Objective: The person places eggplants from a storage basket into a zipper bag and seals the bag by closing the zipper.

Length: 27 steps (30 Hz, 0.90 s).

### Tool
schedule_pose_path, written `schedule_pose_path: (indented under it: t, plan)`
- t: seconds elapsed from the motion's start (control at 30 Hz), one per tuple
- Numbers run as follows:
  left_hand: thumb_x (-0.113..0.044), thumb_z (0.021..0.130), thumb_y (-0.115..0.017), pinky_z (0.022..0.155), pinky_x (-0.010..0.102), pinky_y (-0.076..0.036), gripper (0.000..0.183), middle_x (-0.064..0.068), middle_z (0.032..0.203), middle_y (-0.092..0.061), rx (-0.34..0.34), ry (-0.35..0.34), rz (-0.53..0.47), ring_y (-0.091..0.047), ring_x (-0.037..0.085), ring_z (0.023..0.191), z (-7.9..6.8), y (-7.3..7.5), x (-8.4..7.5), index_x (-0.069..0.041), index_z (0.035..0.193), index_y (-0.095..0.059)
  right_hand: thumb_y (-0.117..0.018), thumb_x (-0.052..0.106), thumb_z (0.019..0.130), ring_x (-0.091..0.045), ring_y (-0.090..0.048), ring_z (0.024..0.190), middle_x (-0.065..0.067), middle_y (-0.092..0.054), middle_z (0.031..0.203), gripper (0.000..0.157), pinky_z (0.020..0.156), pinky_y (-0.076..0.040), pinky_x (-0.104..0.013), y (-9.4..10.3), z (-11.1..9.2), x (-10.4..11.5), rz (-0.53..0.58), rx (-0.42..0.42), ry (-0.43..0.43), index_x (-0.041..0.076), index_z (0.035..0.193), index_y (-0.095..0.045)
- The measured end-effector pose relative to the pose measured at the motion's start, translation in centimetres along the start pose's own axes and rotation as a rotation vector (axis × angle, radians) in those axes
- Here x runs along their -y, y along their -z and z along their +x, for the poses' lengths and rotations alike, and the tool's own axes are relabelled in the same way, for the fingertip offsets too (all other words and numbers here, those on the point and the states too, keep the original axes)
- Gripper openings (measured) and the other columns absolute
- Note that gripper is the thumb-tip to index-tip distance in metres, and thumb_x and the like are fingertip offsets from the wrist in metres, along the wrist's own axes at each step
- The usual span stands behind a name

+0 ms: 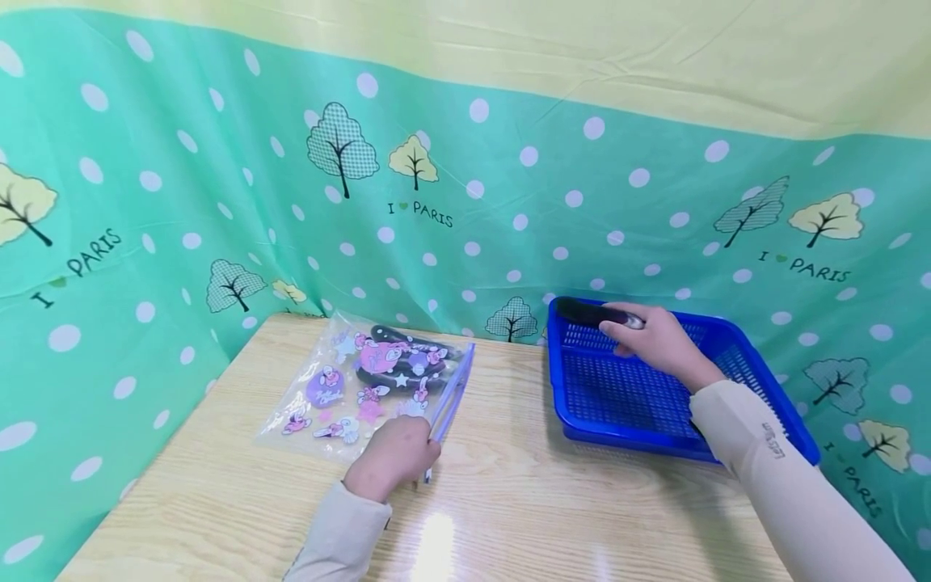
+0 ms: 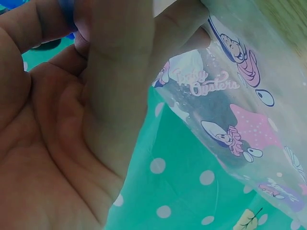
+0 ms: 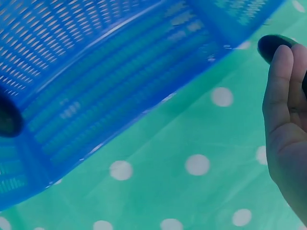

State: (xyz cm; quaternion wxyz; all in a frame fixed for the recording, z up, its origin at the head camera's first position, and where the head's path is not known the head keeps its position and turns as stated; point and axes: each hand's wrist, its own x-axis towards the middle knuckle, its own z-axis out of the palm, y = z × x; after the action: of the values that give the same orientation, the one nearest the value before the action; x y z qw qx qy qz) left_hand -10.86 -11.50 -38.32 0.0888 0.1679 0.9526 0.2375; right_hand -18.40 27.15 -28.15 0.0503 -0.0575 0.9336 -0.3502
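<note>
My left hand (image 1: 393, 454) pinches the zip edge of a clear plastic bag (image 1: 298, 404) with pink and purple cartoon prints. The bag lies on the table with dark, elongated things (image 1: 389, 334) inside, partly covered by the prints. In the left wrist view, the printed film (image 2: 249, 124) runs from my fingers. My right hand (image 1: 658, 343) grips a long black object with a silvery part (image 1: 582, 314) over the far left of a blue plastic basket (image 1: 618, 436). Its rounded dark end (image 3: 272, 46) pokes past my fingers in the right wrist view.
The wood-grain table (image 1: 502, 509) holds both bag and basket. Behind and left hangs a green dotted curtain (image 1: 451, 279) with tree prints, close to the basket's back edge. A dark rounded thing (image 3: 7, 115) overlaps the basket at the right wrist view's left edge.
</note>
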Motion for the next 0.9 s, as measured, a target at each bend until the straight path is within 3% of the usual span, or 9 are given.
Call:
schedule_pose_path:
  t: [0.27,0.5,0.63,0.9]
  plan:
    - [-0.012,0.088,-0.063,0.048,0.033,-0.042,0.018,0.002,0.064,-0.051,0.008,0.000,-0.039,-0.049,0.017,0.052,-0.1,0.4,0.3,-0.009,0.071,-0.057,-0.065,0.034,0.099,-0.027,-0.071,0.083,-0.010,-0.072,0.092,0.051,0.072,-0.053,-0.037,-1.9,-2.5,3.1,0.127,0.047,0.091,0.007,0.142,-0.056]
    - [-0.012,0.089,-0.062,0.048,0.033,-0.041,0.018,0.002,0.065,-0.052,0.024,0.024,-0.085,-0.049,0.017,0.053,-0.2,0.5,0.6,-0.010,0.072,-0.058,-0.070,0.031,0.097,-0.026,-0.067,0.067,-0.015,-0.068,0.083,0.047,0.052,-0.048,-0.032,-5.9,-4.5,4.7,0.220,0.138,0.089,0.011,0.138,-0.061]
    - [-0.012,0.090,-0.061,0.048,0.033,-0.042,0.017,0.002,0.065,-0.053,0.038,0.030,-0.105,-0.049,0.017,0.053,-0.2,0.4,0.5,-0.009,0.073,-0.059,-0.072,0.031,0.094,-0.023,-0.061,0.057,-0.010,-0.065,0.075,0.049,0.046,-0.046,-0.031,-8.4,-5.7,5.1,0.237,0.172,0.069,0.011,0.138,-0.061]
    - [-0.012,0.090,-0.061,0.047,0.032,-0.042,0.019,0.002,0.063,-0.053,0.038,0.005,-0.094,-0.049,0.016,0.051,-0.2,0.5,0.3,-0.009,0.072,-0.058,-0.073,0.029,0.093,-0.016,-0.055,0.049,-0.012,-0.065,0.079,0.050,0.044,-0.045,-0.028,-13.1,-6.7,5.8,0.322,0.260,0.065,0.007,0.137,-0.062]
